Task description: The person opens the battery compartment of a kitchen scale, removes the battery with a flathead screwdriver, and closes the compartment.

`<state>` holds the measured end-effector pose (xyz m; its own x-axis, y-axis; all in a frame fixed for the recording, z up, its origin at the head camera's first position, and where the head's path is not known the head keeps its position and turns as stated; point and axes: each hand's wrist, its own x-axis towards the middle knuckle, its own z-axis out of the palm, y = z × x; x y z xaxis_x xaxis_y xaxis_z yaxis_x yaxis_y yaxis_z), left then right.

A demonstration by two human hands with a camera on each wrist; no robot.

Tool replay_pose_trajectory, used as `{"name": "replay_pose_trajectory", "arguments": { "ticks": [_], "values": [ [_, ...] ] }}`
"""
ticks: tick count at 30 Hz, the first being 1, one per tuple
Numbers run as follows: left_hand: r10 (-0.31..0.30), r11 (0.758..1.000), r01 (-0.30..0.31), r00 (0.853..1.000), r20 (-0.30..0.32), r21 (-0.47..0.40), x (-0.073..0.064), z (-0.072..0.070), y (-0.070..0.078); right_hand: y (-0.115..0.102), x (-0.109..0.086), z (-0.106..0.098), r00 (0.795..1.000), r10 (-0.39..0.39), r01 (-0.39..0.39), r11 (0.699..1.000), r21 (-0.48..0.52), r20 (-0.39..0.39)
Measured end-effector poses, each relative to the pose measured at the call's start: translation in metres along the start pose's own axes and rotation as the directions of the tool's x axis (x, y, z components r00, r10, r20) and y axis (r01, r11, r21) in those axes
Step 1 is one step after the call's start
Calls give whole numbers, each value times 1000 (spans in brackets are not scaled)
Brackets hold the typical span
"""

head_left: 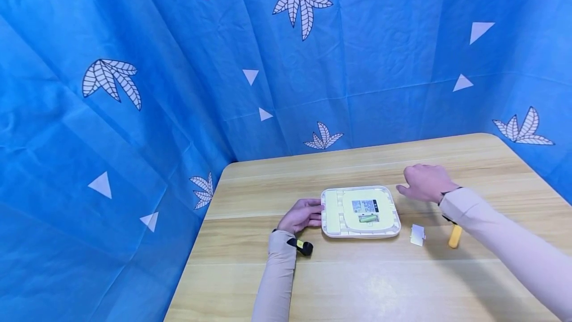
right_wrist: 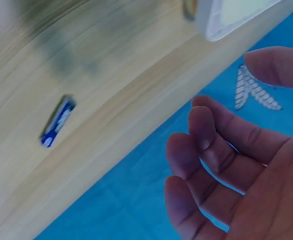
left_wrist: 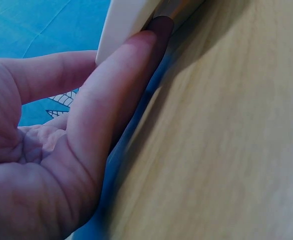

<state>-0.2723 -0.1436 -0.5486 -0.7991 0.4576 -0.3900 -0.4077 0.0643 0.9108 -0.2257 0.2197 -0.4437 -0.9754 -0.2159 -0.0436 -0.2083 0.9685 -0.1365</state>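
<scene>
Keep the white device (head_left: 332, 212) steady on desk (head_left: 330, 282), pinched at its left edge by left hand (head_left: 300, 215); guide carefully right hand (head_left: 426, 183), half open and empty at device's right, without disturbing green battery (head_left: 368, 218) inside.

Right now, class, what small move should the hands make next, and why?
Probably have the right hand pick up the blue battery: it lies loose, that hand holds nothing, and the cover is off the white device.
</scene>
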Motion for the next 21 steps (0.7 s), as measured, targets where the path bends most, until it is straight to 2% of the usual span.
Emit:
{"name": "replay_pose_trajectory", "arguments": {
  "ticks": [11,21],
  "values": [
    [-9,1000,9,1000,3,-8,1,0,2,-37,-7,-1,999,-53,53,998,28,0],
    [-7,1000,7,1000,16,-4,2,0,2,-71,-10,13,996,-86,84,994,65,25]
  ]
}}
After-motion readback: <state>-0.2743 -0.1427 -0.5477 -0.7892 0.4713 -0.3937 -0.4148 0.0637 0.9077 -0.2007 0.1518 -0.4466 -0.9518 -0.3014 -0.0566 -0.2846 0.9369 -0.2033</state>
